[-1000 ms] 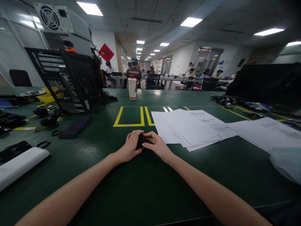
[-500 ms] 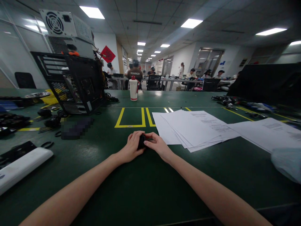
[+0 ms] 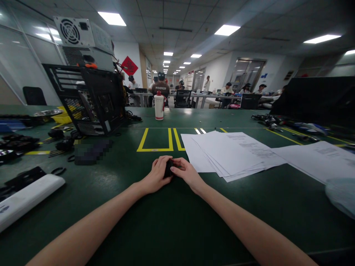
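A small black block-like object (image 3: 168, 168) is between my two hands, just above or on the green table; its kind cannot be made out. My left hand (image 3: 158, 173) wraps round its left side, fingers over the top and thumb below. From the right, my right hand (image 3: 186, 173) pinches its edge between thumb and fingertips. Much of the object is hidden by the fingers. Just right of my right hand lie overlapping printed sheets of paper (image 3: 222, 151).
Left stands an open black computer case (image 3: 102, 103) with power supplies (image 3: 83, 33) stacked on it. A white bottle (image 3: 159, 107) with a red lid stands ahead. A white power-strip-like bar (image 3: 30, 201) lies left; a dark monitor (image 3: 318, 98) stands right. People sit at far tables.
The whole view has shifted slightly, with the scene sitting a little lower and further right. Both hands keep their hold on the black object.
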A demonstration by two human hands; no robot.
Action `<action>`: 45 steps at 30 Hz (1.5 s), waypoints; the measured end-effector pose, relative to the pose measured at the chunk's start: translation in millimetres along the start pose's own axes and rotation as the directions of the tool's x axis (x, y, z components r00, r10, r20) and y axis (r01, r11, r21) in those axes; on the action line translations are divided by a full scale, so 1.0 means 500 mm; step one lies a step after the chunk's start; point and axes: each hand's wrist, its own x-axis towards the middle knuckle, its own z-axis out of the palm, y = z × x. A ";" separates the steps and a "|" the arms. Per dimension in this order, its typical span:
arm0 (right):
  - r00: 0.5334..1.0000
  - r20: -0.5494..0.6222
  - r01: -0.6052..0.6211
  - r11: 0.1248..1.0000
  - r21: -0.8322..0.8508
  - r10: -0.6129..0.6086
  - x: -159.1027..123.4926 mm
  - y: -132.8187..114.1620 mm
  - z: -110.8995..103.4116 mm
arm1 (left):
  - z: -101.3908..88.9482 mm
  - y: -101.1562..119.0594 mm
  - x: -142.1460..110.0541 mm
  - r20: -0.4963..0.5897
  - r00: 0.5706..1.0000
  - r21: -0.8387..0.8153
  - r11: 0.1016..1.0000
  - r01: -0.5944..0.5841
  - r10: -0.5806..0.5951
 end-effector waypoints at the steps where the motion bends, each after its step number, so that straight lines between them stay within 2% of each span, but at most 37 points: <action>1: 1.000 0.006 -0.004 1.000 0.007 0.004 -0.004 -0.006 0.001 | 0.000 0.000 0.000 -0.001 1.000 0.000 1.000 -0.001 0.001; 5: 0.998 0.057 -0.016 0.997 0.080 0.011 -0.013 -0.019 0.005 | 0.001 0.001 0.001 -0.004 1.000 0.009 1.000 -0.018 0.018; 10: 0.998 -0.048 0.040 0.999 0.015 -0.039 0.001 -0.002 0.009 | 0.005 -0.002 0.001 -0.035 0.999 0.023 1.000 -0.017 0.018; 13: 0.997 -0.078 0.003 1.000 -0.020 -0.005 0.009 0.008 0.007 | 0.004 -0.002 0.000 -0.025 1.000 0.017 1.000 -0.013 0.014; 16: 0.998 -0.050 -0.042 0.999 -0.015 0.041 0.008 0.009 0.003 | 0.001 -0.001 -0.001 -0.008 1.000 0.010 1.000 -0.011 0.011; 22: 0.999 0.046 -0.008 0.998 0.066 0.005 -0.011 -0.016 0.006 | 0.000 0.000 0.000 -0.005 1.000 0.012 1.000 -0.014 0.014; 29: 0.997 -0.067 -0.027 0.999 -0.021 0.026 -0.002 -0.008 0.010 | -0.004 0.003 0.000 0.007 1.000 0.013 1.000 -0.017 0.017; 33: 0.998 -0.033 -0.057 0.998 -0.029 0.056 0.001 -0.001 0.006 | -0.004 0.002 0.000 0.005 1.000 0.016 1.000 -0.017 0.017; 38: 0.998 0.063 -0.025 0.998 0.049 0.021 -0.015 -0.020 0.003 | 0.000 0.000 -0.001 -0.002 1.000 0.015 0.999 -0.030 0.030; 45: 1.000 -0.017 0.007 0.999 -0.037 -0.008 -0.006 -0.009 0.005 | -0.004 0.005 0.000 -0.004 1.000 -0.001 1.000 -0.021 0.021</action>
